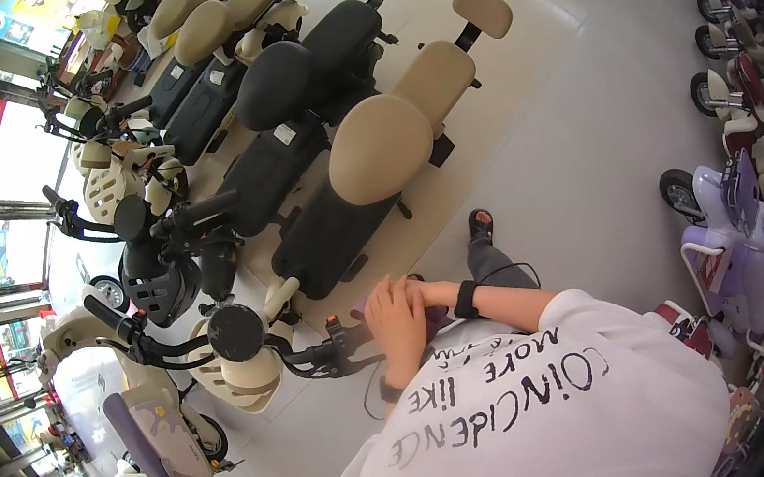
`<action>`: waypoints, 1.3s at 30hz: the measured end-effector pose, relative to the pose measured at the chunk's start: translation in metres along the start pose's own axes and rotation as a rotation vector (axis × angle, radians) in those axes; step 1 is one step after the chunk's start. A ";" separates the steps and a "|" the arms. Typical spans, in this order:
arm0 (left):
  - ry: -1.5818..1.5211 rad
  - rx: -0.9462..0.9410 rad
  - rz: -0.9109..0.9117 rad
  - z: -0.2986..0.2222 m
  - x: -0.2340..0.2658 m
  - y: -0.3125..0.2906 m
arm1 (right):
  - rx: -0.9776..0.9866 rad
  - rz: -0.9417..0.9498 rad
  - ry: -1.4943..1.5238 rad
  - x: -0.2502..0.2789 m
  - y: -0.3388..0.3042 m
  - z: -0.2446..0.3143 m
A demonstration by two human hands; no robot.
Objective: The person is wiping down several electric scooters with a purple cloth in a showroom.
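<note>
From here I see a scooter's handlebar, then the left hand overlapping, near it, what looks like a purple cloth and the right hand; I can't tell whether either grips. Work seems unfinished; how much remains doesn't show.

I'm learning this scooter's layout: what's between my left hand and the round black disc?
In the head view, the black handlebar with its red switch lies between them.
</note>
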State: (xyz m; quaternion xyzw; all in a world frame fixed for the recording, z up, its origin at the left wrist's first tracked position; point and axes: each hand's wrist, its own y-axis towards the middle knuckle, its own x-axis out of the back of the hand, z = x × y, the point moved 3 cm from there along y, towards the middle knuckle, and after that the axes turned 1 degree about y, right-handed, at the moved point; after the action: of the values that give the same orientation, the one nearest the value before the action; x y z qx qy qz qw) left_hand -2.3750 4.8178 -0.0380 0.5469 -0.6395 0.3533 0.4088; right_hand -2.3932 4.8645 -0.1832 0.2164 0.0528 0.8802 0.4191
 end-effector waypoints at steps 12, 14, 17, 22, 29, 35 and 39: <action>-0.211 0.458 0.329 -0.024 -0.069 -0.006 | -0.468 0.519 -0.086 0.171 -0.015 0.054; -0.335 0.460 0.401 -0.036 -0.070 0.013 | -0.382 0.392 -0.111 0.197 -0.019 0.073; -0.337 0.232 0.152 -0.066 -0.069 0.057 | -0.313 0.166 -0.153 0.231 -0.028 0.065; -0.313 0.192 0.168 -0.074 -0.091 0.095 | -0.594 -0.201 -0.129 0.287 -0.057 0.053; -0.211 0.151 0.172 -0.049 -0.088 0.130 | -0.569 -0.324 -0.223 0.306 -0.056 0.035; -0.239 0.342 -0.084 -0.031 -0.056 0.166 | -0.515 -0.302 -0.318 0.318 -0.004 0.023; -0.054 0.357 -0.486 -0.032 -0.047 0.193 | -0.395 -0.310 -0.491 0.322 0.037 0.006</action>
State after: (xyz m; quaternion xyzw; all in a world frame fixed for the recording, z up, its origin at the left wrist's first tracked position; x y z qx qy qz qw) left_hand -2.5584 4.8951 -0.0686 0.7563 -0.4286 0.3371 0.3616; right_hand -2.5957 5.0855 -0.0591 0.3257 -0.1885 0.7211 0.5818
